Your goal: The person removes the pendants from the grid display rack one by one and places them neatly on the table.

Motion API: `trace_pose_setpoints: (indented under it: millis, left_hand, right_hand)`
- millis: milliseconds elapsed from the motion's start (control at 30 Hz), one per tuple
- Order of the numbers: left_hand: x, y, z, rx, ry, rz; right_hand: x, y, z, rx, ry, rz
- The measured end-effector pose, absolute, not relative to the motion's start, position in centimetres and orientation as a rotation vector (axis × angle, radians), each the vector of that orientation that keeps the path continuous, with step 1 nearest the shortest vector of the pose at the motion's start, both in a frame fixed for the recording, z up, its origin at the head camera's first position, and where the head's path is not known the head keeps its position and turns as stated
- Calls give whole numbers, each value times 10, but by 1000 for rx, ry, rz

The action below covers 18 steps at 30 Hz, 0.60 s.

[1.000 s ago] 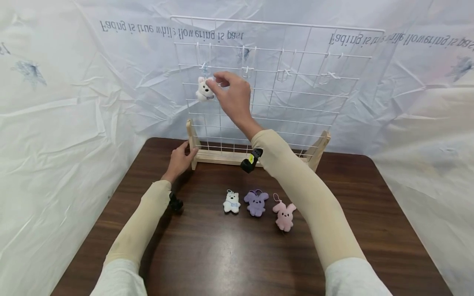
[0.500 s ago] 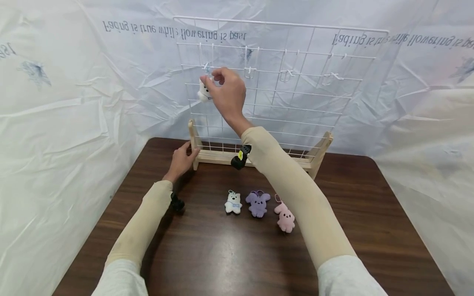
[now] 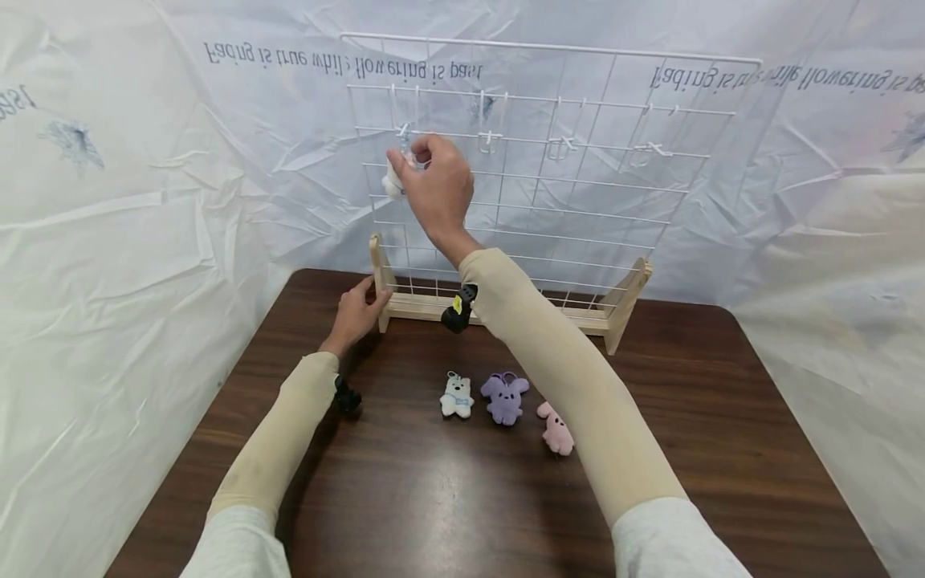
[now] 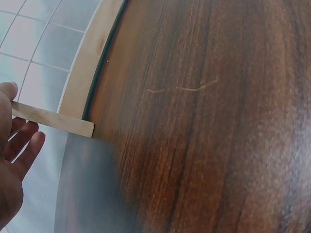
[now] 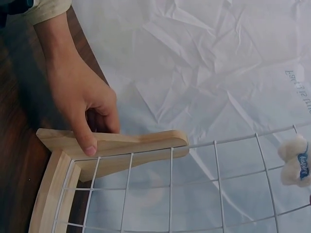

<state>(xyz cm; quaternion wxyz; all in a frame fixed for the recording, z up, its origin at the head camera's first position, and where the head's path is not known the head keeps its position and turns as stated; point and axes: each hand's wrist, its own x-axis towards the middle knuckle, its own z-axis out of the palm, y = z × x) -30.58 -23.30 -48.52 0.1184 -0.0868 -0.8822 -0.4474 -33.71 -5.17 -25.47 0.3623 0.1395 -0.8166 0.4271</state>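
Observation:
High on the left of the white wire grid rack [image 3: 535,237], my right hand [image 3: 438,186] pinches a white plush keychain [image 3: 392,186]. The hand covers most of it; a light blue strap runs up to a white hook [image 3: 403,131]. In the right wrist view, the plush [image 5: 293,167] shows a blue bow at the right edge. My left hand [image 3: 354,313] grips the left wooden leg [image 3: 383,277] of the rack, thumb on one face and fingers on the other. On the table lie a white plush [image 3: 457,396], a purple plush [image 3: 505,399] and a pink plush [image 3: 558,432], partly behind my right arm.
More white hooks [image 3: 562,147] hang along the grid to the right of my hand. The right wooden leg [image 3: 627,305] stands on the dark wooden table [image 3: 433,498]. A pale printed sheet [image 3: 809,201] rises close behind the rack.
My right hand has shifted left and now hides more of the hanging plush, which has moved slightly left with it. My right forearm now covers part of the pink plush. The left hand stays put.

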Motion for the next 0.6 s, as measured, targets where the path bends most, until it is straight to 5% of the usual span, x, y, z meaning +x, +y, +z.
trace_pose_setpoints:
  millis: [600]
  left_hand:
    - [-306, -233, -485, -245, -2585, -1308]
  right_hand:
    - [-337, -58, -251, 299, -2101, 1055]
